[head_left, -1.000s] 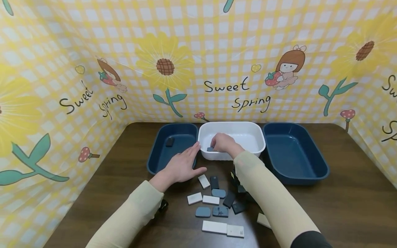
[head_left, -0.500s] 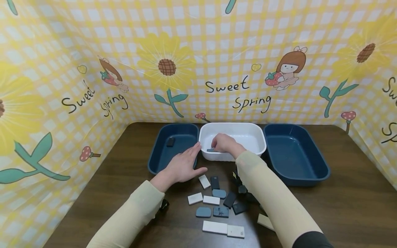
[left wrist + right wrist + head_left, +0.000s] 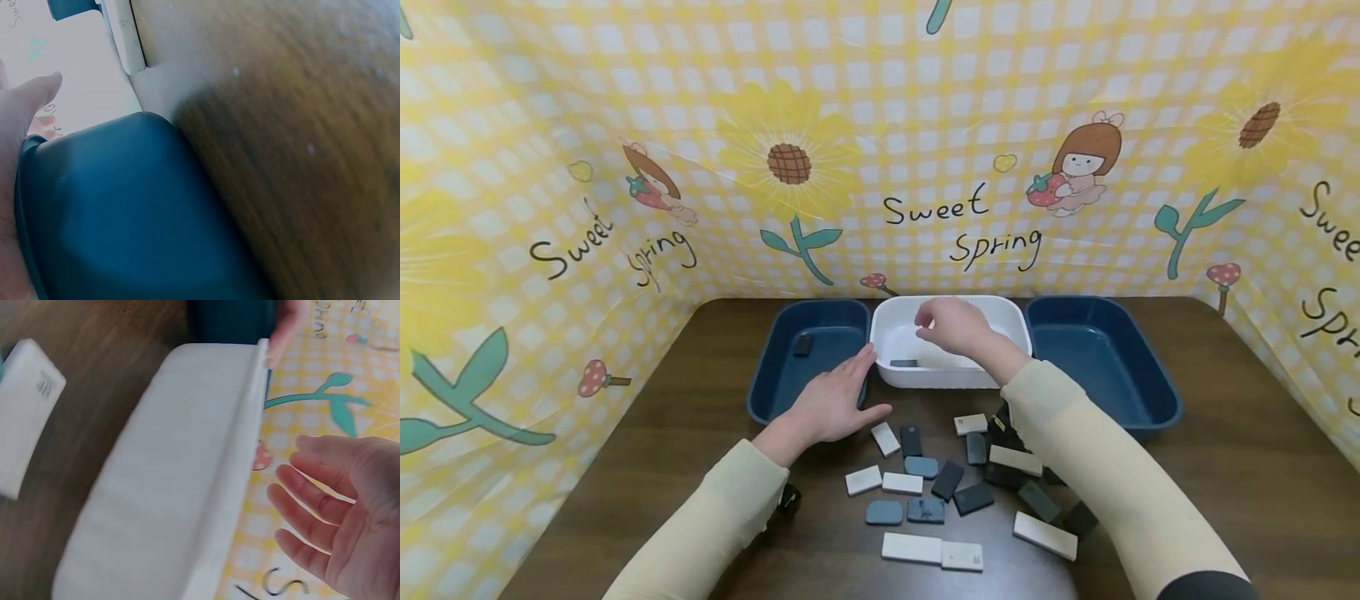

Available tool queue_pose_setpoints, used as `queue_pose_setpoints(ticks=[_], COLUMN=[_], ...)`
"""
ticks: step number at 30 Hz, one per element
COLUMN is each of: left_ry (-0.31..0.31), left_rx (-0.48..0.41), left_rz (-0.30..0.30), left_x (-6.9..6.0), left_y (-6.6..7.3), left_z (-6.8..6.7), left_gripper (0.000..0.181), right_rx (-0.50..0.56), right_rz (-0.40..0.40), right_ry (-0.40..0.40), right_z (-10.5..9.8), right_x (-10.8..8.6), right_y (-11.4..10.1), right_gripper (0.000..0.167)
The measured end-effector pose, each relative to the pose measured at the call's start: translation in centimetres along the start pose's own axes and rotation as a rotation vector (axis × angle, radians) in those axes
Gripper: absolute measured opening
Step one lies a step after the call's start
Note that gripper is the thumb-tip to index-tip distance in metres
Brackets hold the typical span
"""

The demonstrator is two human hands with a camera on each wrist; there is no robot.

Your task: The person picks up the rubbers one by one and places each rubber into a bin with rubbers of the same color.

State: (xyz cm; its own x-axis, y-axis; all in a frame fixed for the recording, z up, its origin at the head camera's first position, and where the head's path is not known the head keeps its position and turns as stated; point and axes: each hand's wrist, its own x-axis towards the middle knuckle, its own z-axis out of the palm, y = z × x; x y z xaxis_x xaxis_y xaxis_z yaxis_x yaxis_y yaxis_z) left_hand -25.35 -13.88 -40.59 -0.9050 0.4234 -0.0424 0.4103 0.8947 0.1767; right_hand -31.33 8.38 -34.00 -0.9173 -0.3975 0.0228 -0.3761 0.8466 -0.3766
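My right hand hovers over the white bin, its fingers loosely bent and holding nothing. In the right wrist view that hand shows spread, relaxed fingers beside the bin's rim. Inside the white bin, near its front wall, lies a flat blue-grey block like a power bank. My left hand extends over the near right side of the left blue bin, fingers straight, fingertips by the white bin's left corner. A small black block lies in the left blue bin.
Several flat white, black and blue-grey blocks lie in front of the bins, including a long white block and a cream one. At right stands another blue bin. Behind hangs a yellow checked cloth.
My right hand has let go of the blue-grey block in the white bin and risen up and right. The left hand stays in place. The head view has shifted slightly.
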Motion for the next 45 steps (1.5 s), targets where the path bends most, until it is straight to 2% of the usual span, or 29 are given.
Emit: queue_pose_setpoints(ticks=[7,11,14,19,26,30,35,39,45], left_ry=[0.007,0.007,0.009,0.014,0.016,0.018,0.011,0.010,0.016], left_rx=[-0.014,-0.017,-0.012,-0.005,-0.006,-0.013,-0.014,-0.015,-0.023], left_rz=[-0.002,0.003,0.000,0.001,0.006,0.012,0.009,0.009,0.008], left_x=[-0.2,-0.3,-0.3,-0.1,-0.2,-0.2,-0.2,-0.2,-0.2], left_y=[-0.3,-0.3,-0.3,-0.3,-0.3,-0.2,0.0,0.1,0.1], left_z=[-0.1,-0.2,-0.1,0.1,0.1,0.0,0.0,0.0,0.0], left_gripper=[0.091,0.091,0.090,0.090,0.090,0.090,0.090,0.090,0.090], right_rx=[-0.120,-0.186,-0.239,-0.267,-0.311,-0.329,-0.344,-0.355,-0.327], right_rz=[-0.107,-0.203,-0.280,-0.364,-0.481,-0.479,-0.414,-0.373,-0.347], right_ry=[0.043,0.069,0.085,0.071,0.048,0.022,-0.060,-0.111,-0.128], right_z=[-1.6,-1.9,-1.5,-0.6,1.6,2.8,3.9,4.2,4.6], right_x=[-3.2,-5.6,-7.3,-9.4,-10.8,-11.3,-11.3,-11.0,-10.3], right_y=[-1.1,-1.2,-0.9,-0.3,1.4,2.4,3.3,3.7,4.2], right_gripper=[0.020,0.020,0.020,0.020,0.015,0.024,0.033,0.031,0.028])
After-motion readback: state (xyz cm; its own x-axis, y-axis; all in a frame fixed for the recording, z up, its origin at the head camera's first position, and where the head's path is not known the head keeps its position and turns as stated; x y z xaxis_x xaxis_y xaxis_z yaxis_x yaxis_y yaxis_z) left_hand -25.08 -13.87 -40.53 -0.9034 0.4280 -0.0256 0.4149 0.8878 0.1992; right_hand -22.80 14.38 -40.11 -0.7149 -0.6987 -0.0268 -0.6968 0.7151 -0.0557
